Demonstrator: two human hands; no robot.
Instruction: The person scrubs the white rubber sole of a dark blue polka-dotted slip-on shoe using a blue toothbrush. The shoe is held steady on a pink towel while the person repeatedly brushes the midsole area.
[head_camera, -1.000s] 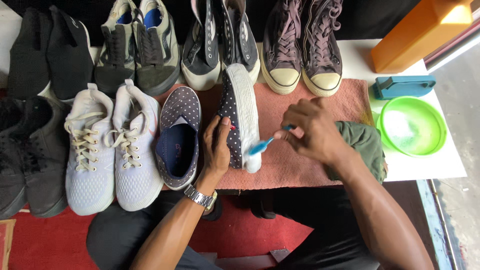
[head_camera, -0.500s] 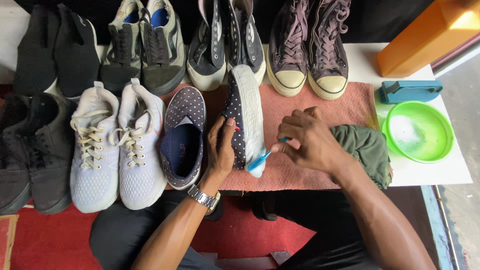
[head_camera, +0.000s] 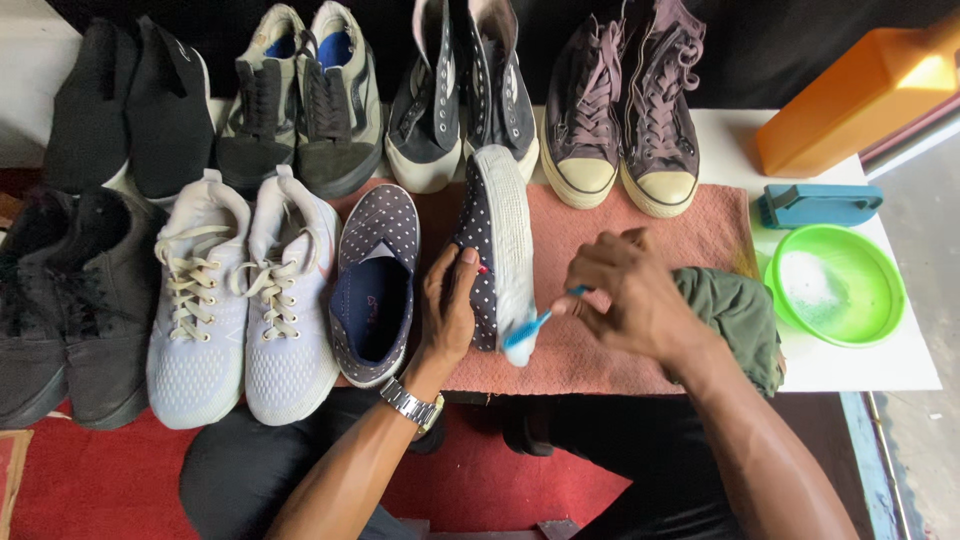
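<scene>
My left hand (head_camera: 449, 305) grips a navy polka-dot slip-on shoe (head_camera: 497, 235) that is turned on its side, white sole facing right, on a pink towel (head_camera: 640, 245). My right hand (head_camera: 625, 295) holds a blue toothbrush (head_camera: 535, 325) whose head touches the sole near the shoe's near end. The matching polka-dot shoe (head_camera: 375, 285) lies upright just to the left of my left hand. A metal watch (head_camera: 410, 405) sits on my left wrist.
Pairs of shoes line the table: white sneakers (head_camera: 240, 300), black shoes (head_camera: 70, 300), grey low-tops (head_camera: 300, 95), dark high-tops (head_camera: 465, 85), brown high-tops (head_camera: 630, 110). To the right are a green cloth (head_camera: 740, 320), green bowl (head_camera: 840, 285), teal scrub brush (head_camera: 820, 203) and orange bottle (head_camera: 860, 95).
My right hand has moved left and down along the sole with the toothbrush, which now touches the near end. My left hand keeps its hold on the shoe.
</scene>
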